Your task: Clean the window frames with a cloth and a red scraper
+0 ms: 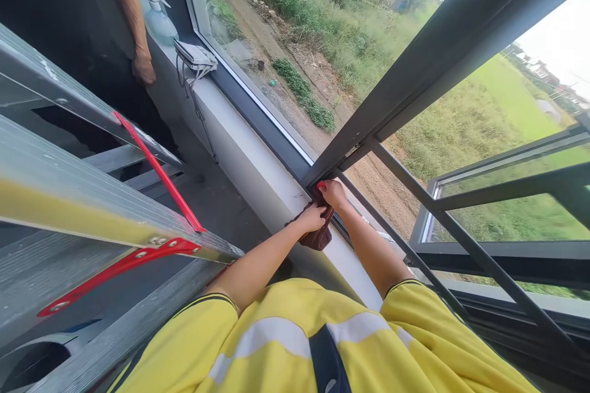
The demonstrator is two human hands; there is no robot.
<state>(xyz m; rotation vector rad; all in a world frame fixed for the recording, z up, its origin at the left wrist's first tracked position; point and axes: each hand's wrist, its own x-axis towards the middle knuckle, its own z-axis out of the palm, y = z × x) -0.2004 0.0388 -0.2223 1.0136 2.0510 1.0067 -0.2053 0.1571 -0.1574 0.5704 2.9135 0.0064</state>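
Note:
A dark brown cloth (318,238) lies bunched on the white sill at the foot of the dark window post (354,129). My left hand (312,219) is closed on the cloth, its fingers pressed into the folds. Just beyond it, my right hand (335,194) is closed around a small red object (321,185), held down at the corner where the post meets the bottom frame. Most of that object is hidden by my fingers, so its kind cannot be made out. Part of the cloth hangs below my right hand.
To the left stands an aluminium stepladder (106,178) with red braces. A spray bottle (161,18) and a white corded bundle (196,58) sit along the sill (239,147). Another person's hand (144,69) hangs nearby. Grey bars (410,178) and an outward-open sash (428,215) are at right.

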